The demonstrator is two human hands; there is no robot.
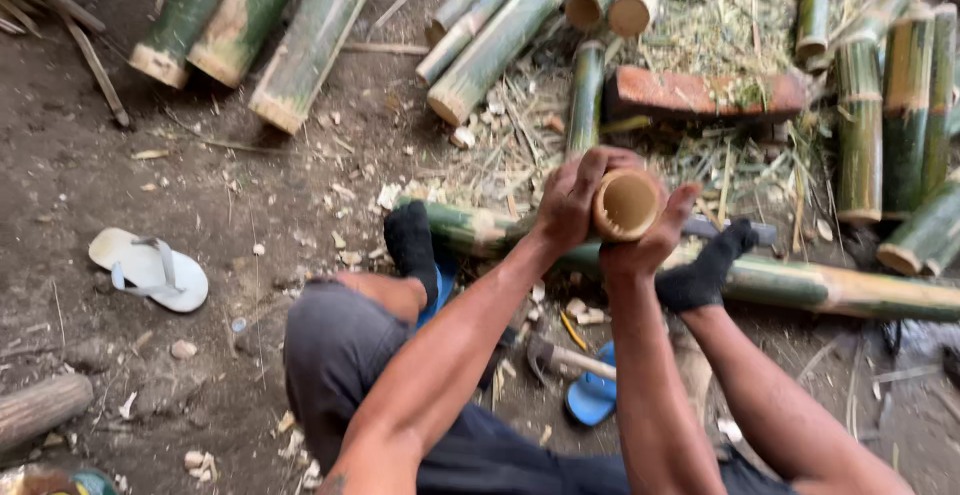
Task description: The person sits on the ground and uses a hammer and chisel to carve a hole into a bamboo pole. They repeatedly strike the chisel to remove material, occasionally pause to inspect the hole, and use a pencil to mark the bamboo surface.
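We grip a short bamboo tube [626, 204] upright, its hollow end facing us: our left hand [572, 198] is wrapped around its left side, our right hand [655, 238] is clasped around its right. Below it two long green bamboo poles [850, 289] lie across the ground, our black-socked feet [412, 240] resting on them. A hammer [560, 357] and blue sandal [592, 395] lie between our legs. A white sandal [150, 269] sits well apart at left. Cut bamboo lengths [305, 45] and a red brick [705, 93] lie beyond. The tube's lower part is hidden by our hands, and everything is blurred.
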